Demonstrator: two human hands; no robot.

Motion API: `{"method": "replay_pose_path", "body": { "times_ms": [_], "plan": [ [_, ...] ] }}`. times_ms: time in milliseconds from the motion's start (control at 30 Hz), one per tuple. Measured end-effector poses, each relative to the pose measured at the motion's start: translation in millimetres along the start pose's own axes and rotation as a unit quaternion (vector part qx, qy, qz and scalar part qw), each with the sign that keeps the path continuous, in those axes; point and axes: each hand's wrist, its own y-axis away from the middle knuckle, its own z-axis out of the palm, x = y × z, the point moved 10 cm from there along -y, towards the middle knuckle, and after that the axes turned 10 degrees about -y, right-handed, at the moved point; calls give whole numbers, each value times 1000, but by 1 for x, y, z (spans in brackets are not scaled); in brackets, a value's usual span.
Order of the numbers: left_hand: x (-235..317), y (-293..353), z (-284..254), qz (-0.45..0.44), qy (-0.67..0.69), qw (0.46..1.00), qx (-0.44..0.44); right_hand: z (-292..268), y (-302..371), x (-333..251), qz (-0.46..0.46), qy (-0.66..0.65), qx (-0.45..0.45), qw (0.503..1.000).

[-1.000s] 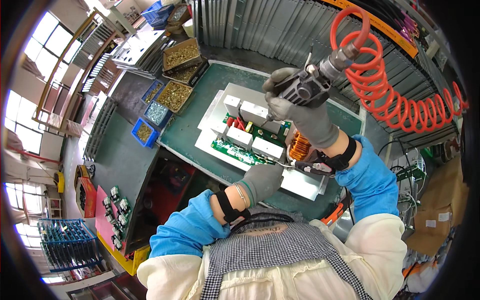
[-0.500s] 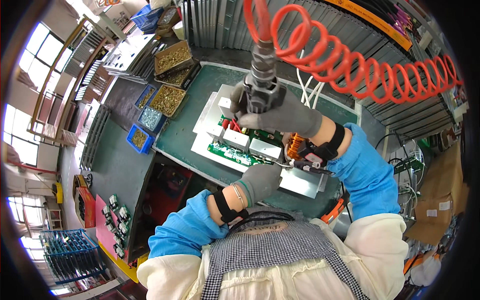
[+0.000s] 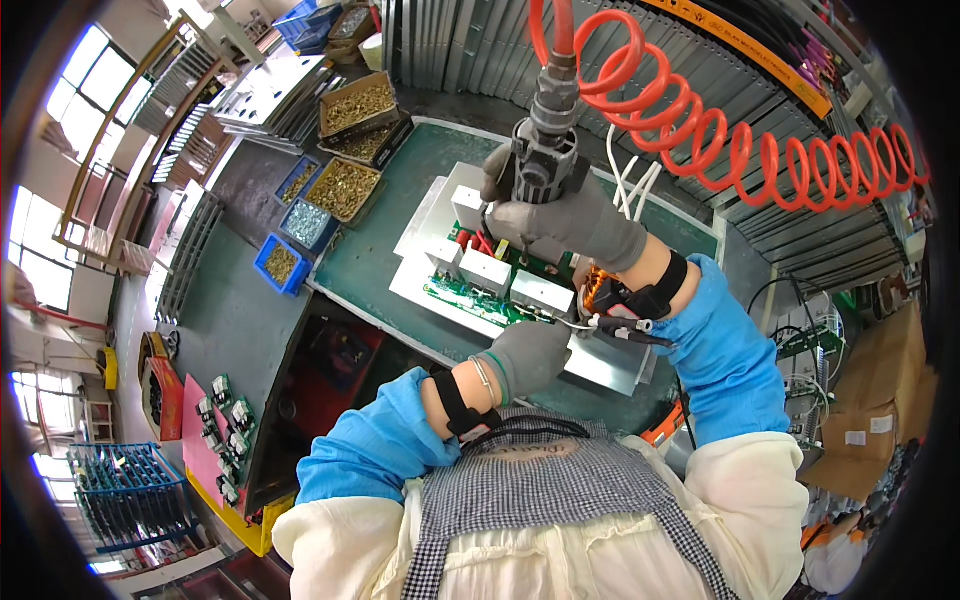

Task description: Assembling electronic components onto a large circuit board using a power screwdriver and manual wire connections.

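My right hand [image 3: 590,222], in a grey glove, is wrapped round an air screwdriver [image 3: 545,165] held upright. The driver is over a green circuit board [image 3: 465,298], its tip pointing down among the parts. White block-shaped components [image 3: 486,270], red parts and a copper coil [image 3: 597,288] sit on the board, which lies on a silver metal plate [image 3: 612,368]. At the near edge of the board, my gloved left hand [image 3: 528,358] is closed with its fingers curled in. Its fingertips are hidden, so whatever it grips does not show.
A coiled red air hose [image 3: 690,130] runs from the driver to the upper right. Trays of brass-coloured screws [image 3: 345,190] and a blue bin [image 3: 281,265] stand left of the green work surface [image 3: 385,245]. Small boards lie on a pink sheet [image 3: 195,440]; a cardboard box [image 3: 870,400] is at right.
My right hand and the air screwdriver have shifted slightly right and away over the board. My left hand stays at the near edge. The whole view has moved a little.
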Motion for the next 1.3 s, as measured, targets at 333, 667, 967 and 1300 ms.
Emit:
{"method": "replay_pose_path", "body": {
  "times_ms": [333,667,967,1300],
  "plan": [
    [-32,51,-17,1,516,855,-59,-12,10,-70,-111,74,54,990],
    [-29,50,-30,74,778,622,-50,-33,150,-175,-336,-38,187,922],
    [16,40,-35,143,788,584,-133,-9,209,-134,-374,-100,196,901],
    [10,33,-39,123,774,615,-87,-14,230,-115,-373,-97,345,856]
  ]
}}
